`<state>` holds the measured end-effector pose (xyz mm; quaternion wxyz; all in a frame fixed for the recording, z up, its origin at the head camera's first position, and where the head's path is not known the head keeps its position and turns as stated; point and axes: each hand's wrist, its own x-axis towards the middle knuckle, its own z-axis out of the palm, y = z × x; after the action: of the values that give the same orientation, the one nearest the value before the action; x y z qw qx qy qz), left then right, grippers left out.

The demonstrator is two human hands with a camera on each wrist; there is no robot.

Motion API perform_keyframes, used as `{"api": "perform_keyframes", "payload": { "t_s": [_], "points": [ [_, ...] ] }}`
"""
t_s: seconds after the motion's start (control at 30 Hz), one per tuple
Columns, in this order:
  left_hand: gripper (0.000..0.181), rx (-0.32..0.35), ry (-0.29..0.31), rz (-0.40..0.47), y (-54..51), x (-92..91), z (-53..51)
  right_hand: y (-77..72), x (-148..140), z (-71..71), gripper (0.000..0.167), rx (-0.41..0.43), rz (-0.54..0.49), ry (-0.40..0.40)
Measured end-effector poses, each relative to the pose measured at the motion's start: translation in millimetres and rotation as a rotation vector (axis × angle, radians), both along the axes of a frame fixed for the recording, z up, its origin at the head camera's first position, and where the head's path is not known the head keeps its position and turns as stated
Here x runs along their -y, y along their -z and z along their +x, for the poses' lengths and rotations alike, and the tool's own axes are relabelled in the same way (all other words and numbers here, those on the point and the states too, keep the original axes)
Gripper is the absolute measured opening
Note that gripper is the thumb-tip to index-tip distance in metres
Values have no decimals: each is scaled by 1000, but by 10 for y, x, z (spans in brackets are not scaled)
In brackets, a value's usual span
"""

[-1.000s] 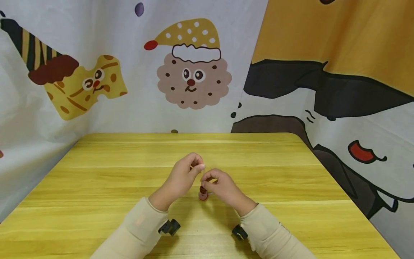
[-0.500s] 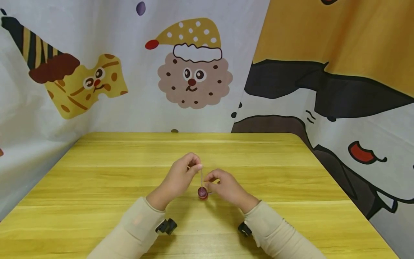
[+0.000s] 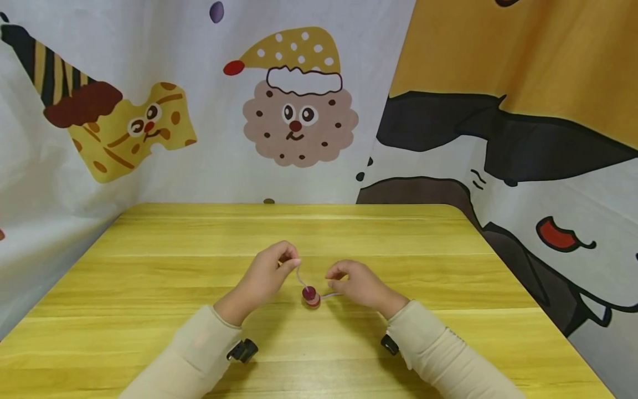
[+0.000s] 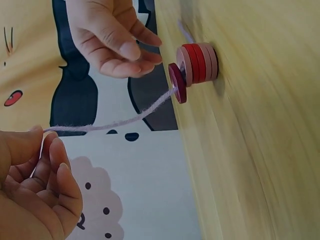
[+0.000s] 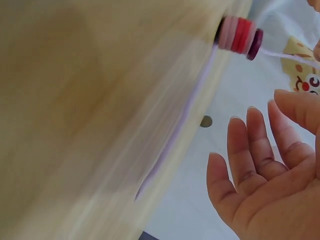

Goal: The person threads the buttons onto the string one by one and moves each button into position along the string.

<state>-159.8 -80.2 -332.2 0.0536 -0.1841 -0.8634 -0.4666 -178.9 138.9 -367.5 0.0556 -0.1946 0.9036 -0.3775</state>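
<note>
A small stack of pink and red buttons (image 3: 312, 302) stands on the table between the hands. Its top piece, a dark maroon button (image 4: 177, 83), sits slightly tilted on the rest. Lilac yarn (image 4: 110, 126) runs up out of this button to my left hand (image 3: 263, 280), whose thumb and forefinger pinch it near the end. The yarn hangs a little slack. From under the stack the other yarn tail (image 5: 175, 130) lies along the table toward the right. My right hand (image 3: 363, 285) hovers just right of the stack, fingers loosely bent, holding nothing.
The wooden table (image 3: 199, 233) carries the stack near its middle. Behind it hangs a curtain (image 3: 189, 33) printed with cartoon figures. Each wrist bears a small black camera, such as the left camera (image 3: 242, 351).
The maroon button has come down the yarn onto the stack from the right hand's fingers. My left hand has moved left and slightly down with the yarn; the right hand has drawn away rightward.
</note>
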Motion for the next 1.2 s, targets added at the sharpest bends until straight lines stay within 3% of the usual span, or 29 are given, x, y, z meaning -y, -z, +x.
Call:
{"api": "perform_keyframes", "payload": {
  "t_s": [0.5,0.97,1.2],
  "points": [
    [8,26,-10,-45,6,135,-6,25,-187,-128,8,36,125,-4],
    [7,7,9,-95,69,249,-57,54,-322,-172,7,54,218,-42],
    [3,35,18,-108,79,324,-67,13,-368,-153,8,34,307,-72]
  ]
}}
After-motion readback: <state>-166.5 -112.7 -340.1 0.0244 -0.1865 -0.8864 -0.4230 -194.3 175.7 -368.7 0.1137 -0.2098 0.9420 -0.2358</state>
